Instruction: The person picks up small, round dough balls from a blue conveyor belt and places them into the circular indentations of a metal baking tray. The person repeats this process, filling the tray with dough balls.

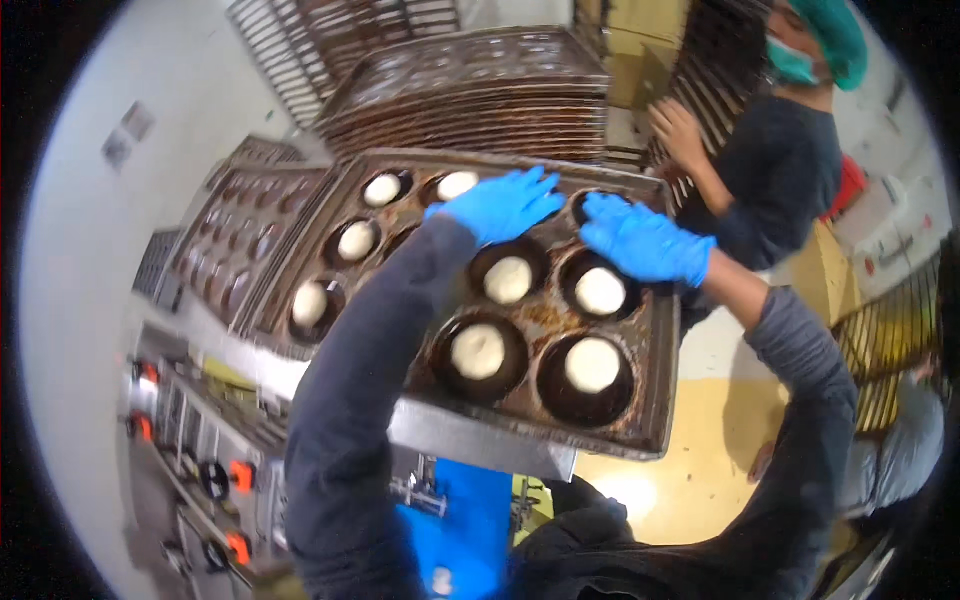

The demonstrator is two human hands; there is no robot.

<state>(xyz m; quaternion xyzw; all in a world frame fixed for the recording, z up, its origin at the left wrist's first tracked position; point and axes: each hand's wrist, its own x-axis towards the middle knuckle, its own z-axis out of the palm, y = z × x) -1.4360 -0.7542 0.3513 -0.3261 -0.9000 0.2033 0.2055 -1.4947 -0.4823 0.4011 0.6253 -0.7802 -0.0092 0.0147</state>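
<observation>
A dark, worn baking tray (pixel 545 318) with round wells lies in front of me, tilted in the view. Pale dough balls sit in its wells, among them one dough ball (pixel 477 352) near the front and another (pixel 592 364) to its right. My left hand (pixel 505 203), in a blue glove, lies flat over the far middle wells with fingers stretched. Fingers extended, my right hand (pixel 648 240), also gloved in blue, covers part of a far-right well, just beyond a dough ball (pixel 600 291). What lies beneath both palms is hidden.
Behind the tray rises a tall stack of similar trays (pixel 470 95). More trays (pixel 240 235) stand at the left. A machine with orange knobs (pixel 240 476) and a blue belt (pixel 465 520) are below. Another person (pixel 765 165) stands at the far right near racks.
</observation>
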